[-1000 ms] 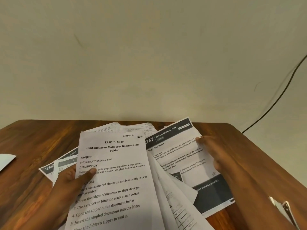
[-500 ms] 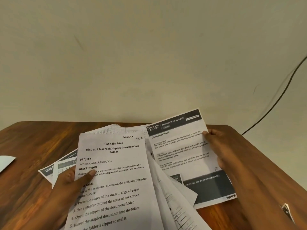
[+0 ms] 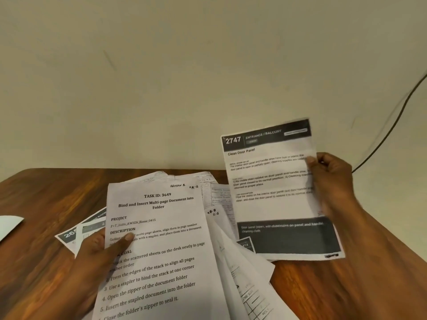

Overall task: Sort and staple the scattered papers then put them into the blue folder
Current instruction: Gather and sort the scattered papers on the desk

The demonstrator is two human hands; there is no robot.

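While the left hand (image 3: 97, 252) grips a fanned stack of papers (image 3: 161, 250) at its left edge, thumb pressed over the printed text of the top sheet, we see the right hand (image 3: 332, 181) pinching a single sheet (image 3: 275, 197) by its right edge, thumb on the front and fingers (image 3: 323, 161) curled behind it. That sheet, headed "2747 Entrance / Balcony" with the title "Clean Door Panel", stands lifted and nearly upright, just to the right of the stack, its lower edge close to the loose pages (image 3: 245, 273) fanning out beneath. The top sheet of the stack reads "Task ID: 3649" and lists numbered steps. We find more pages spread flat on the wooden counter (image 3: 46, 195) under and behind the stack, including dark-banded ones (image 3: 71, 234) peeking out at the left. A white corner of another item (image 3: 9, 225) lies at the counter's far left edge. A dark cable (image 3: 390, 125) runs down the pale wall (image 3: 184, 77) at the right.
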